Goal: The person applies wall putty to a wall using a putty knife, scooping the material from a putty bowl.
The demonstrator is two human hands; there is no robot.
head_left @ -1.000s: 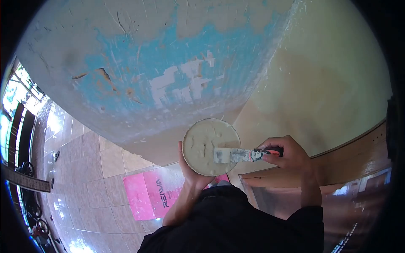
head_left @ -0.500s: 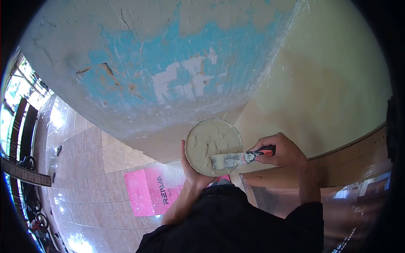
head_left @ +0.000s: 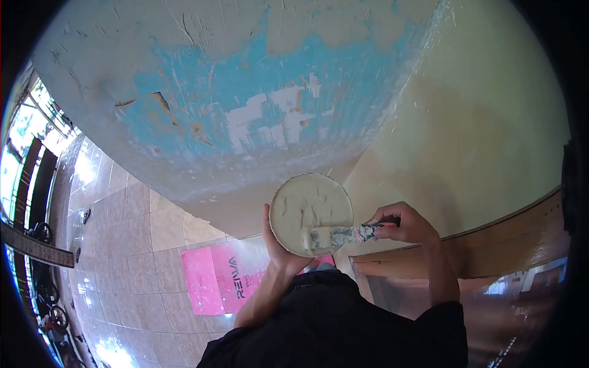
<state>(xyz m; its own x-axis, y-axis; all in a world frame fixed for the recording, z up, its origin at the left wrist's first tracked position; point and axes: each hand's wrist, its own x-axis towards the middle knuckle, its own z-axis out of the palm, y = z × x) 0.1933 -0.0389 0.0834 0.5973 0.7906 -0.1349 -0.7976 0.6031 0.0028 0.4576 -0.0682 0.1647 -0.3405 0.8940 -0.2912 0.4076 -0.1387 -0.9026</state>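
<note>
My left hand [head_left: 281,253] is wrapped around the left and lower side of a round tub [head_left: 272,214] filled with cream-coloured putty [head_left: 310,199]. In my right hand [head_left: 408,223] is a putty knife [head_left: 343,237], its handle gripped in closed fingers. The blade lies over the lower part of the tub, its tip in the putty with some piled along the edge. Beyond the tub rises a wall [head_left: 245,73] with bare blue areas, grey surroundings, cracks and fresh pale patches [head_left: 273,113].
A pink sheet [head_left: 211,279] marked REIWA lies on the tiled floor [head_left: 135,270] at lower left. A pale green wall [head_left: 478,135] meets the patched wall at right. Brown wooden boarding [head_left: 509,236] runs along the right. Motorbikes [head_left: 58,316] show at far left.
My right hand has shifted slightly down, with the putty knife turning in it. Putty has gathered at the blade's tip. My left hand and the tub have hardly moved.
</note>
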